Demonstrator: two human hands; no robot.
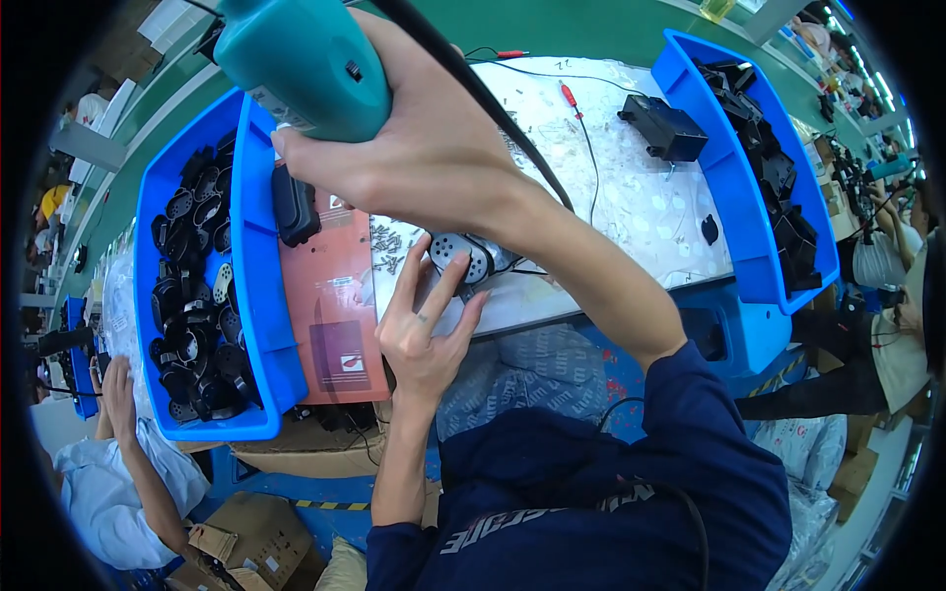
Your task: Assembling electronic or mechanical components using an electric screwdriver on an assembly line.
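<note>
My right hand (424, 148) is raised over the table, its fingers wrapped round a teal electric screwdriver (305, 69). The tool's tip is out of sight. Below it, my left hand (424, 330) steadies a small grey-and-black housing (448, 246) with round holes, its fingers pressed on the top. Dark wires come off the right side of this part. Loose screws (387, 248) lie scattered on the white tabletop (631, 212), just left of the housing. A thick black cable (483, 103) passes in front of my right wrist.
To the left stands a blue bin (271, 325) of black round parts, beside an orange-red board (330, 266) with a black case (294, 205). At right is another blue bin (724, 187) of black boxes. A black box (665, 128) and red-clipped lead (569, 96) lie between. Co-workers sit on both sides.
</note>
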